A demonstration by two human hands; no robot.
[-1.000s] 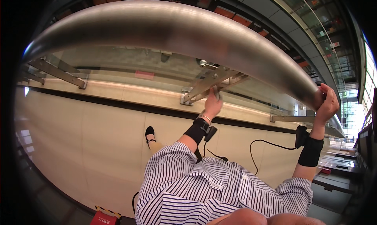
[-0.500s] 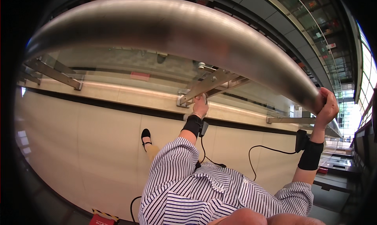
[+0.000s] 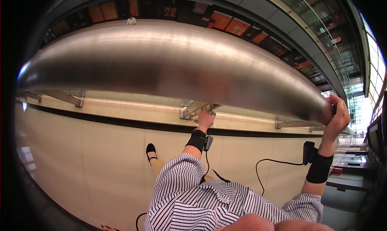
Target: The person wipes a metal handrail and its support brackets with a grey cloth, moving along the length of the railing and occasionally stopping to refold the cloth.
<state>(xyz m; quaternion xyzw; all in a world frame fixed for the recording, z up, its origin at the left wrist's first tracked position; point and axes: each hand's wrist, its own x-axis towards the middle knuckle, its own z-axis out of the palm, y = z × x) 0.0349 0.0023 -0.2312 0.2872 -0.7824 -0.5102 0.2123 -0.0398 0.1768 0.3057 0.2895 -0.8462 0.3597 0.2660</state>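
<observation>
Left hand (image 3: 206, 119) at the post (image 3: 194, 109), under the rail (image 3: 161, 66), near the far edge of the floor (image 3: 113, 158); its grip seems clamped on a grey piece (image 3: 209, 109); right hand (image 3: 338, 117) against the rail, clamped or not I cannot tell; work looks under way, amount done or left unclear

What I see is a thick, round handrail (image 3: 161, 58) of brushed metal, running the whole width from left to right, its upper side catching a pale, warm gleam and its lower side falling into dark brown-grey. Beneath its middle a flat metal post (image 3: 196, 107) slants down to a bracketed foot, its upper part hidden by the rail. Right beside that post a small greyish thing (image 3: 209, 109) shows at the left hand (image 3: 207, 118), too covered to make out
</observation>
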